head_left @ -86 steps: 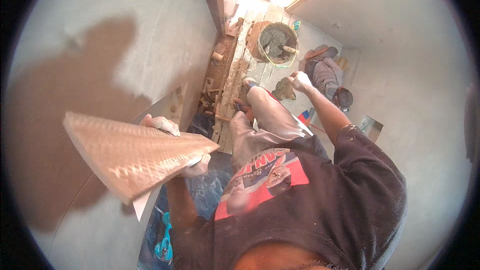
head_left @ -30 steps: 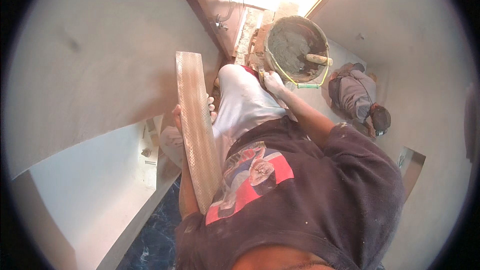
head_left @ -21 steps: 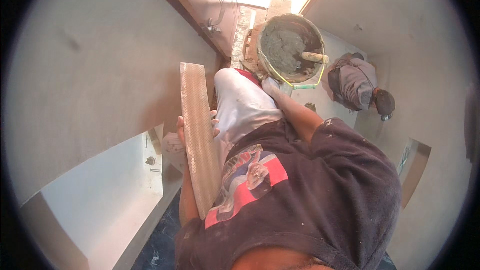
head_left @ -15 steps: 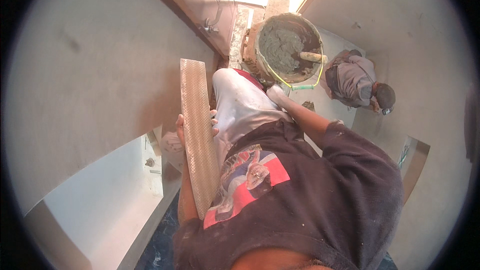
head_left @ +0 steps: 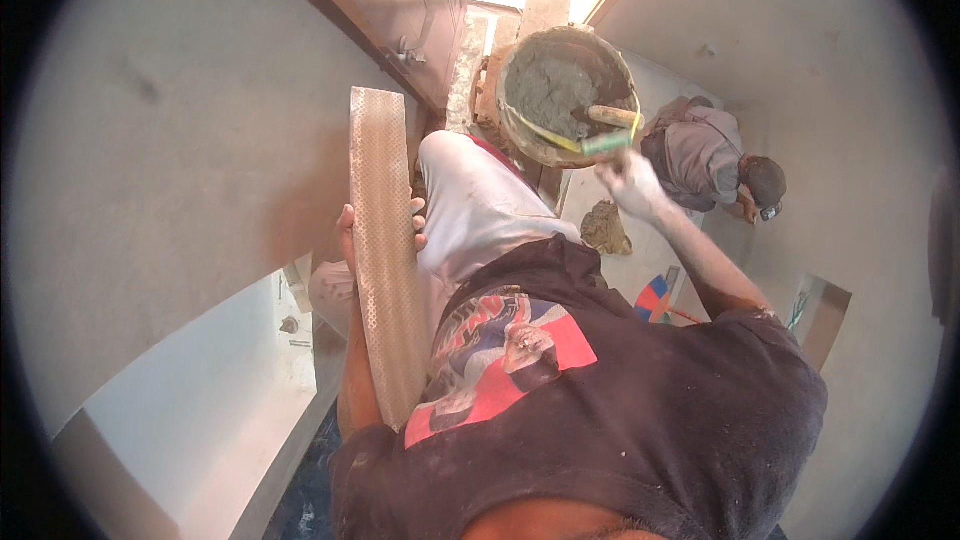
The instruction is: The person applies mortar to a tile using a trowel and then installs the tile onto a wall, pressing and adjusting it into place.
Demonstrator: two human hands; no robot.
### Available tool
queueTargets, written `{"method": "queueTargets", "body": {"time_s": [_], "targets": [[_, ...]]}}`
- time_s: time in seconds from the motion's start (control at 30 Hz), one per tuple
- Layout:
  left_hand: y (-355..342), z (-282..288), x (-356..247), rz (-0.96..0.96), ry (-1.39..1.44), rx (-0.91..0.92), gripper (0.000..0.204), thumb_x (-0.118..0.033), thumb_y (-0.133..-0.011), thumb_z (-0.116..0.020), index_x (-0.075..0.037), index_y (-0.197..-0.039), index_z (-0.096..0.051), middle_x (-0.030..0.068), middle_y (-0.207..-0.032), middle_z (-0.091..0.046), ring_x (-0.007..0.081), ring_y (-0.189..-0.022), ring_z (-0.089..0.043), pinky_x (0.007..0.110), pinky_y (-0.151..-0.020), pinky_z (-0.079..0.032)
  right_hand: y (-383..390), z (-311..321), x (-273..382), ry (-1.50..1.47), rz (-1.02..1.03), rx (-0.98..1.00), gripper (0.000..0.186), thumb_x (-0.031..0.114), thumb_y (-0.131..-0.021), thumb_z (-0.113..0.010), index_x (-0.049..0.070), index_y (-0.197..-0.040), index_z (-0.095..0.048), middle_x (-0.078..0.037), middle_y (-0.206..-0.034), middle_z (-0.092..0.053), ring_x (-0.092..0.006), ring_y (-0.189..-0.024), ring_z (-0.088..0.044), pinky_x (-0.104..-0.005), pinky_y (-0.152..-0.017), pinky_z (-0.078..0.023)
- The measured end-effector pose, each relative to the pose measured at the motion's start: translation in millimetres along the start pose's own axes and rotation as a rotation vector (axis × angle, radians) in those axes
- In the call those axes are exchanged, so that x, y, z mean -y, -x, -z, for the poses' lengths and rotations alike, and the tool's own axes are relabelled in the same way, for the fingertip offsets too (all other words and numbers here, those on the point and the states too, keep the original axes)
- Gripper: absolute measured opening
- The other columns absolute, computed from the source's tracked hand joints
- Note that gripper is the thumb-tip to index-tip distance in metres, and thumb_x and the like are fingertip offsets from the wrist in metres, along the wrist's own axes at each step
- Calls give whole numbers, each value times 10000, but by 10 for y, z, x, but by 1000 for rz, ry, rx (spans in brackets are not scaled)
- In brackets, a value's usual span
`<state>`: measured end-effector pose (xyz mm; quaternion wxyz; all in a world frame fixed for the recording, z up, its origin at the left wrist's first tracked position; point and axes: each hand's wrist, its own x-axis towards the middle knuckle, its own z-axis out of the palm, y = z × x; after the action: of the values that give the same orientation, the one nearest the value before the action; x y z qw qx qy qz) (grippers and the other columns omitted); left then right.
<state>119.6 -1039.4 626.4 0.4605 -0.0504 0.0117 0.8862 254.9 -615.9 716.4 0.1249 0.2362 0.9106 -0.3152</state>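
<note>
My left hand is closed round a long plastering float, gripping it from behind with fingers showing past its edges. The float stands lengthwise before me, its dimpled tan face toward me. My right hand is just below the bucket's green handle grip, its fingers smeared by motion. Whether they touch the grip is unclear. The bucket holds wet grey mortar. Out of the mortar sticks a wooden tool handle, its other end hidden.
Planks lie beyond the bucket. A crouching person works close to the right wall. A lump of mortar lies below my right hand, with a blue and red object nearby. A plastered wall rises at left.
My right hand has moved from beside the bucket's base to its handle, which has swung up from outside the rim toward the mouth. The float has shifted slightly up and left.
</note>
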Motion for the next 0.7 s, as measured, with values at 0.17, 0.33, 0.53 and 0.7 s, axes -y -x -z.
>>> {"method": "queueTargets", "body": {"time_s": [0.17, 0.33, 0.53, 0.7], "targets": [[-59, -79, 8, 51, 13, 57, 924, -541, -939, -610, 142, -1481, -304, 346, -1364, -458, 429, -1160, -577, 575, -989, -518, -635, 541, 755, 9, 380, -466, 490, 258, -991, -549, 28, -1419, -486, -246, -1257, -666, -366, -1193, -640, -482, -1008, -499], [-92, -105, -17, 74, 18, 118, 935, -540, -927, -622, 158, -1466, -312, 343, -1325, -455, 431, -1174, -561, 567, -986, -522, -758, 802, 1048, 378, 134, -152, 454, 294, -950, -593, -2, -1292, -630, -228, -1219, -684, -368, -1148, -658, -453, -984, -522], [-61, -85, 5, 33, 1, 48, 923, -537, -930, -621, 149, -1468, -318, 341, -1317, -451, 425, -1169, -552, 559, -962, -525, -885, 421, 268, 899, -67, 83, 395, 330, -924, -634, 8, -1134, -726, -195, -1135, -710, -356, -1124, -658, -463, -947, -533], [-40, -54, 70, 12, 57, -13, 916, -557, -928, -609, 144, -1456, -347, 335, -1311, -480, 407, -1137, -576, 536, -942, -535, -1271, 60, -58, 1149, 53, 283, 315, 332, -918, -644, 77, -1035, -788, -145, -1151, -716, -323, -1151, -641, -424, -890, -548]]}}
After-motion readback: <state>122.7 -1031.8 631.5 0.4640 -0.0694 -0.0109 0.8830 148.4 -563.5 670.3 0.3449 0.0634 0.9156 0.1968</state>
